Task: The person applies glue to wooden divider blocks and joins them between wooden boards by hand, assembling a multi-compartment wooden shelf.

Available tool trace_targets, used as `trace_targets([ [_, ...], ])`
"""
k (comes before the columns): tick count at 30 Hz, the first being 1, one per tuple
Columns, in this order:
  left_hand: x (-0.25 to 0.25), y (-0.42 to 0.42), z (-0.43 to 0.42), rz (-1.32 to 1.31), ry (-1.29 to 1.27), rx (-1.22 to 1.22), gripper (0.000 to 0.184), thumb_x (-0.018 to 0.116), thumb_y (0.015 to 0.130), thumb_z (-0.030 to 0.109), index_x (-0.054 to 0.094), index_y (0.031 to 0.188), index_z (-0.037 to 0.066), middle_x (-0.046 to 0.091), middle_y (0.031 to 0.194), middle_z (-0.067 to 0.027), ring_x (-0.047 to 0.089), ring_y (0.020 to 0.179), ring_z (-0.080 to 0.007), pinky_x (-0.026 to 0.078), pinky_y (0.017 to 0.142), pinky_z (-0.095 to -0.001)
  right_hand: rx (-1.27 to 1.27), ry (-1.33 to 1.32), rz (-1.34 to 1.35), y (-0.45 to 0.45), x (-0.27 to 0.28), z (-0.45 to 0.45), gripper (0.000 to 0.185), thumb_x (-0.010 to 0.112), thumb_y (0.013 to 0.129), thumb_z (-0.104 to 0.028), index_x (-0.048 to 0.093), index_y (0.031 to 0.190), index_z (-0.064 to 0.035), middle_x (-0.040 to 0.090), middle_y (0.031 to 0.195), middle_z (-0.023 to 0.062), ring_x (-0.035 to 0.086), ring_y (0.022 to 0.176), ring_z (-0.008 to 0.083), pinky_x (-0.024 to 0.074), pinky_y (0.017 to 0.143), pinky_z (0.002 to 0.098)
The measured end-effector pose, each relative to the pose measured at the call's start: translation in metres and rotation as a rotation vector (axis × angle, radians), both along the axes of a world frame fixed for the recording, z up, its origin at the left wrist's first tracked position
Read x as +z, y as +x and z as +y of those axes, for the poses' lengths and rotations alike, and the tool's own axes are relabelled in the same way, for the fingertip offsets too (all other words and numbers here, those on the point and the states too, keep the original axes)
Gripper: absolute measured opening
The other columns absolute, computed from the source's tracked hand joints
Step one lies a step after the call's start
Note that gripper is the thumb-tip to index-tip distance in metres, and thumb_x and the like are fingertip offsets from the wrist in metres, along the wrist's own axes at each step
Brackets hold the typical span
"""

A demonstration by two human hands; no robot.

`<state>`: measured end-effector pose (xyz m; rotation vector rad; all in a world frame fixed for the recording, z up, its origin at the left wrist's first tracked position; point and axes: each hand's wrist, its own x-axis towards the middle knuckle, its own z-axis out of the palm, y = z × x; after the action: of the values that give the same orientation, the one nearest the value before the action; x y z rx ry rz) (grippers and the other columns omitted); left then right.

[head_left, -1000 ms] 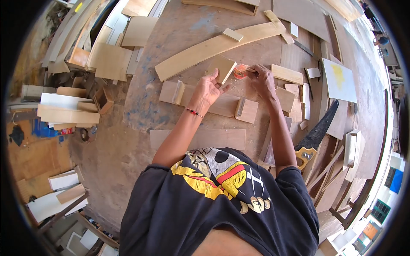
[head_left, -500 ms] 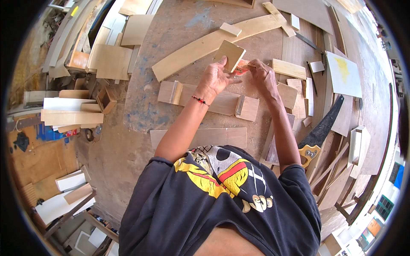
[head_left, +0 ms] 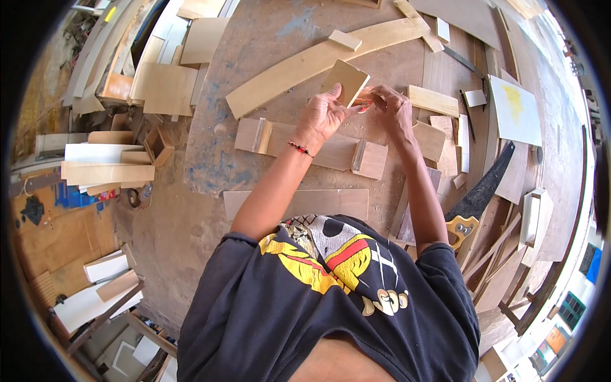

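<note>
L hand (head_left: 323,116): some fingers hidden behind sm. bd (head_left: 344,79). Orange-red item (head_left: 363,102), 2 o'clock of L hand, mostly covered; can't tell what. R hand (head_left: 391,109) fingertips: grip unclear. Long plank (head_left: 337,151) partly behind L wrist. Flat bd (head_left: 331,202), 6 o'clock of L hand, partly behind forearm & shirt (head_left: 331,299). Wooden pc (head_left: 366,2), 12-1 o'clock, cut by top edge. Dk green item (head_left: 571,310), 4 o'clock rim, too sm. to ID.
</note>
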<state>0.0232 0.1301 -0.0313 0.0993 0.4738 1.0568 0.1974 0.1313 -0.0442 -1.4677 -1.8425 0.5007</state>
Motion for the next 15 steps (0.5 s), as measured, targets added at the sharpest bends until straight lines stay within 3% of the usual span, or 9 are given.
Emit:
trace_targets([
  [3, -0.006, 0.004, 0.001, -0.012, -0.054, 0.045, 0.036, 0.045, 0.093, 0.013, 0.035, 0.123, -0.006, 0.045, 0.123, -0.0216, 0.048, 0.115, -0.0333, 0.045, 0.097, -0.0514, 0.000, -0.065, 0.052, 0.002, 0.001, 0.001, 0.011, 0.060, 0.074, -0.003, 0.062, 0.083, -0.0083, 0.066, 0.080, 0.0106, 0.064, 0.073, 0.0281, 0.0491, 0.061, 0.0352],
  [6, -0.010, 0.005, 0.001, 0.023, -0.050, 0.065, 0.036, 0.045, 0.093, 0.013, 0.035, 0.122, -0.008, 0.046, 0.123, -0.0220, 0.049, 0.114, -0.0336, 0.047, 0.097, -0.0475, -0.004, -0.075, -0.008, 0.006, -0.001, 0.004, 0.008, 0.060, 0.075, -0.003, 0.061, 0.082, -0.0071, 0.066, 0.081, 0.0111, 0.064, 0.073, 0.0279, 0.0492, 0.062, 0.0352],
  [15, -0.018, 0.003, 0.005, 0.081, 0.011, 0.057, 0.038, 0.041, 0.095, 0.014, 0.034, 0.123, -0.010, 0.048, 0.118, -0.0288, 0.052, 0.109, -0.0384, 0.051, 0.091, -0.0491, 0.061, 0.149, -0.156, -0.004, 0.009, -0.005, 0.007, 0.057, 0.082, -0.009, 0.064, 0.083, -0.0090, 0.065, 0.080, 0.0086, 0.063, 0.072, 0.0268, 0.0492, 0.062, 0.0344],
])
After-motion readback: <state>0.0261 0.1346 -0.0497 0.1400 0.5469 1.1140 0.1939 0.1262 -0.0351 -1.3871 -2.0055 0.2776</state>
